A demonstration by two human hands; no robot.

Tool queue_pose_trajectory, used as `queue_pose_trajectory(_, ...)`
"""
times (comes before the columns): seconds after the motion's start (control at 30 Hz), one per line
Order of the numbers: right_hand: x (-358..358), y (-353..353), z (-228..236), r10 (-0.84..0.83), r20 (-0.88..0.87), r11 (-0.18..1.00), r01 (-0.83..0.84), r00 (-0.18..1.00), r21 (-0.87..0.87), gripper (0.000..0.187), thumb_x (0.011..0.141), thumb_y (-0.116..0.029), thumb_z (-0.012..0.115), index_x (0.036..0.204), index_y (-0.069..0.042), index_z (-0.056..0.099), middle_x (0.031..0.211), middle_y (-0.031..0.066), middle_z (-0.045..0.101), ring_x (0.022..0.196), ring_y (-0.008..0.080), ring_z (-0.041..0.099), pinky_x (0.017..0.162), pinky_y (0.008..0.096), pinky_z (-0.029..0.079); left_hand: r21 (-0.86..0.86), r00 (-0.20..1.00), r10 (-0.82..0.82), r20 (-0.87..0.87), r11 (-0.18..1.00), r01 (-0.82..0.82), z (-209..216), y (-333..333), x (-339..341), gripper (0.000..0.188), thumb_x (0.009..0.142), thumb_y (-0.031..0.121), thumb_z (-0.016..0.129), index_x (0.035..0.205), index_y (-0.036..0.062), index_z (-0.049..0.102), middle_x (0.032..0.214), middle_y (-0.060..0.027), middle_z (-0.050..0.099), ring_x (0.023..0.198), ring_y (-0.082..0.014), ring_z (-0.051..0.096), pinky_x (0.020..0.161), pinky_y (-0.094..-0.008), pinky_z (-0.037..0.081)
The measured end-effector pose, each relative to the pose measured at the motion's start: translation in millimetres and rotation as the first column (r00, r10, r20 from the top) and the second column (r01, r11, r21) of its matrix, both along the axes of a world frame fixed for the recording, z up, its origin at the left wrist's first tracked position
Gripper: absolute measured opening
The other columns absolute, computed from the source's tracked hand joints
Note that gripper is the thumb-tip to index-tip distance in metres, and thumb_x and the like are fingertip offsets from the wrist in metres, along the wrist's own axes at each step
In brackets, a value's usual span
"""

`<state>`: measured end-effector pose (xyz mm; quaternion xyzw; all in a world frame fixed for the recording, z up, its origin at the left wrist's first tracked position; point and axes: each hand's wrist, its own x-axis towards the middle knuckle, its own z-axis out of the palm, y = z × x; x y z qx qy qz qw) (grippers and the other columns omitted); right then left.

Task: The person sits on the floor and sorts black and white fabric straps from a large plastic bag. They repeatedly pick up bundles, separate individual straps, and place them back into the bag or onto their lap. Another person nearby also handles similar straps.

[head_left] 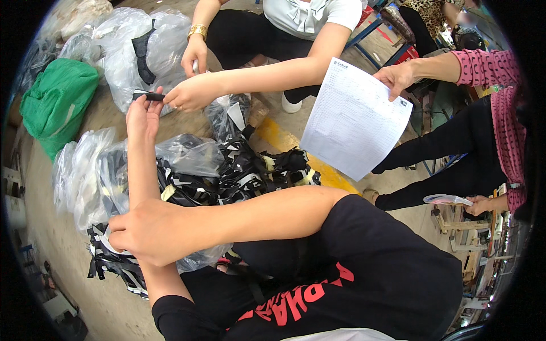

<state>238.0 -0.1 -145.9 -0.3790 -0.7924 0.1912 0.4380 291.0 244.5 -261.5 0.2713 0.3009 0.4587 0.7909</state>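
Note:
My left hand (144,116) reaches forward with its fingers closed on a narrow black strip (149,96), which looks like fabric. At the strip's right end are the fingers of a crouching person's hand (193,94). My right arm crosses in front of me. Its hand (151,230) lies over my left forearm, fingers curled; whatever they may hold is hidden. Beyond my arms lies a heap of black strips (242,167) with white and pale yellow pieces among them. More black and white strips (114,261) lie beneath my left forearm.
Clear plastic bags (116,54) and a green sack (60,102) stand at the left. A standing person's hand (398,77) holds out a printed sheet (358,119) at the right. A yellow line (333,173) runs along the floor. Wooden racks (466,224) stand farther right.

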Motion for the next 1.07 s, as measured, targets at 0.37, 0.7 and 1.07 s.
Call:
queue_pose_trajectory(0.37, 5.6, -0.8, 10.2, -0.08, -0.024, 0.996, 0.081, 0.996, 0.027, 0.014, 0.081, -0.015, 0.072, 0.093, -0.007, 0.072, 0.087, 0.0115, 0.073, 0.083, 0.0328, 0.075, 0.071, 0.0452, 0.059, 0.137, 0.989, -0.131, -0.063, 0.981, 0.138, 59.3, -20.2, -28.8, 0.039, 0.105, 0.008, 0.055, 0.142, -0.0021, 0.046, 0.127, -0.0204, 0.063, 0.118, -0.0362, 0.068, 0.105, -0.0549, 0.057)
queue_pose_trajectory(0.7, 14.5, 0.9, 7.8, -0.131, -0.05, 0.986, 0.135, 0.99, 0.101, 0.015, 0.089, -0.018, 0.074, 0.091, -0.005, 0.068, 0.085, 0.0102, 0.071, 0.075, 0.0331, 0.073, 0.063, 0.0444, 0.058, 0.411, 0.948, -0.226, -0.224, 0.86, 0.302, 108.5, 5.8, -155.1, 0.041, 0.108, 0.024, 0.061, 0.145, 0.005, 0.054, 0.124, -0.0067, 0.067, 0.111, -0.0199, 0.065, 0.102, -0.0388, 0.054)
queue_pose_trajectory(1.07, 13.4, -2.3, 14.8, -0.062, -0.068, 0.993, 0.068, 0.996, 0.096, 0.016, 0.086, -0.018, 0.076, 0.092, -0.006, 0.068, 0.083, 0.0099, 0.07, 0.075, 0.0335, 0.074, 0.063, 0.0446, 0.058, 0.361, 0.988, -0.075, -0.133, 0.925, 0.118, 92.8, 50.9, -200.2, 0.049, 0.107, 0.021, 0.063, 0.151, 0.0046, 0.05, 0.127, -0.0037, 0.064, 0.113, -0.0182, 0.062, 0.106, -0.0383, 0.051)
